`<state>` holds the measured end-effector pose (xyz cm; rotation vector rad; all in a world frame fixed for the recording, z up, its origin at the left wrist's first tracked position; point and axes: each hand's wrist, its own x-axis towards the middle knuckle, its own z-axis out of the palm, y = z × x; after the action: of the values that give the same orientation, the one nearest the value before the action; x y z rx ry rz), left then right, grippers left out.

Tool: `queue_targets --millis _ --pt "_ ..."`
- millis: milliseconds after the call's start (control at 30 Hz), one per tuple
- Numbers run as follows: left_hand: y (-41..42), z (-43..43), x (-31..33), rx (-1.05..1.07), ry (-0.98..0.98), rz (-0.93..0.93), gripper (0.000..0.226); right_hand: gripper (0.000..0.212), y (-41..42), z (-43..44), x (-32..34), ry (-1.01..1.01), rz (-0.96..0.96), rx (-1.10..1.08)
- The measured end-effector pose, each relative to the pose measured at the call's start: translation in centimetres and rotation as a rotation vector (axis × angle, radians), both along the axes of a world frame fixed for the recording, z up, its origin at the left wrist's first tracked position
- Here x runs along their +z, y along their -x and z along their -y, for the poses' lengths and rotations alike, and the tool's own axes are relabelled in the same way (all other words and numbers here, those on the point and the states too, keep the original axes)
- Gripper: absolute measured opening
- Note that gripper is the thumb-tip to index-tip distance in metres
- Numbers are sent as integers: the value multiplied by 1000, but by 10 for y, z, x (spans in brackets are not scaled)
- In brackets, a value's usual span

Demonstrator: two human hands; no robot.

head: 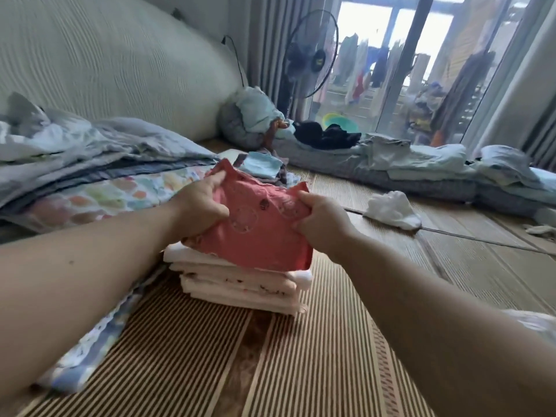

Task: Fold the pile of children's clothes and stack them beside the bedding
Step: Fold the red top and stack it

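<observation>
Coral-red folded garment is held at centre frame on a stack of pale folded clothes on the striped mat. Its edges are gripped by the left hand and right hand, fingers clamped on the cloth. Bedding is seen just beside, at left of frame.

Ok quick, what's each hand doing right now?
Left hand: grips the red garment by its left edge.
Right hand: grips its right edge.
</observation>
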<state>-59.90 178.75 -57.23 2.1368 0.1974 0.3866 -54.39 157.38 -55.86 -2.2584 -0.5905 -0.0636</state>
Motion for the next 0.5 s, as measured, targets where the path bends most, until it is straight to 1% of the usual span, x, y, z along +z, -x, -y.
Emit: queue_targets --millis 33,100,167,233,267,300,333,367,400,467,500 --pt "-11 -7 -6 25 -15 -11 100 60 -14 -11 -5 10 -2 -1" --pt "-28 -19 -20 67 -95 -59 91 54 -37 -27 -19 23 -22 -11" --pt "-41 -26 -36 107 -256 -176 82 51 -53 -36 -35 21 -91 -17" --pt "-50 -33 -54 144 -409 -325 71 42 -62 -43 -54 38 -172 12" --pt "-52 -34 -61 151 -456 -374 64 40 -64 -44 -62 103 -192 37" --pt "-52 -35 -67 152 -482 -409 58 47 -63 -44 -68 211 -209 66" --pt "-51 -35 -70 150 -504 -438 61 58 -61 -43 -72 323 -227 80" --pt "-49 -33 -72 150 -530 -464 69 69 -58 -40 -73 406 -226 74" --pt "-46 -31 -71 149 -561 -473 77 76 -55 -37 -72 437 -206 57" --pt "-35 -22 -62 129 -622 -402 90 79 -46 -28 -66 391 -125 18" --pt "-29 -15 -59 103 -662 -338 92 79 -40 -22 -63 391 -45 10"
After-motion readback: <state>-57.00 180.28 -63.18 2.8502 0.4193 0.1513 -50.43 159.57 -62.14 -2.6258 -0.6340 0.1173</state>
